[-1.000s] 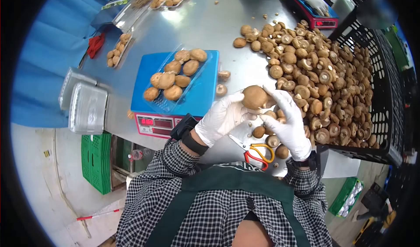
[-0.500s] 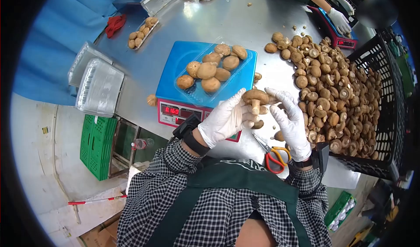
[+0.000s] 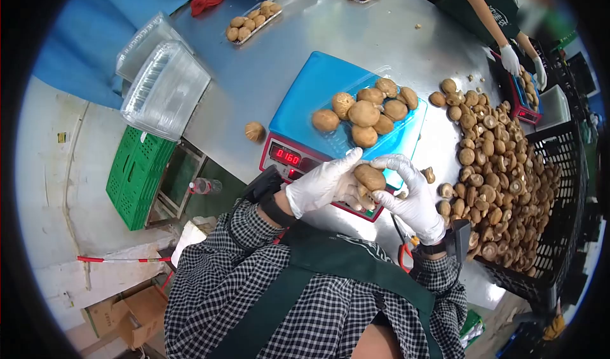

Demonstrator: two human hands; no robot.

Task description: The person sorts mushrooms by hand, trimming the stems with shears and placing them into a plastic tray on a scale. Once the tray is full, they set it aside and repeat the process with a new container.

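Note:
Between my gloved hands is a brown mushroom, its cap tilted up and its stem pointing down. My left hand has its fingers closed around the stem side. From the other side my right hand grips the cap with thumb and fingers. Just beyond them a blue-topped scale reads 0.160. On it lies a clear plastic tray with several mushrooms. Scissors with red and orange handles lie partly hidden by my right hand and sleeve.
A large heap of mushrooms spills from a black crate at right. Stacked clear trays stand at left, with one mushroom beside the scale. Filled trays lie farther back. A co-worker's gloved hands work at another scale.
My view has turned, so the scale and heap appear shifted. The mushroom in my hands has been tilted, showing more of its cap, and my right fingers have closed in on it.

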